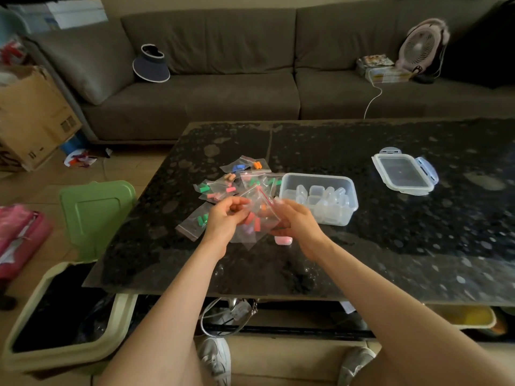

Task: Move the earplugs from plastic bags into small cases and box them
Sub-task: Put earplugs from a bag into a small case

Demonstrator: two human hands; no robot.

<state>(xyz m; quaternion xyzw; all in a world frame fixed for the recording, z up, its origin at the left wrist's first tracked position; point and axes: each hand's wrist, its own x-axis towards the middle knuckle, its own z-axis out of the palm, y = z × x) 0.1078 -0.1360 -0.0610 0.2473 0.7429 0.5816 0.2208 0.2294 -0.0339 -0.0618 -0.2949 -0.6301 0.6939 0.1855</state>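
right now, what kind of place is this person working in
Most likely a home living room: a grey sofa runs behind the dark coffee table, and a small fan and a sun visor sit on its cushions.

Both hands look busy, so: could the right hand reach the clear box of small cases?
Probably yes: the clear box sits open just beyond the right hand, nothing between, though its fingers pinch a plastic bag.

black speckled table [362, 246], clear bags [223, 188] of green, pink, orange earplugs [204, 187]
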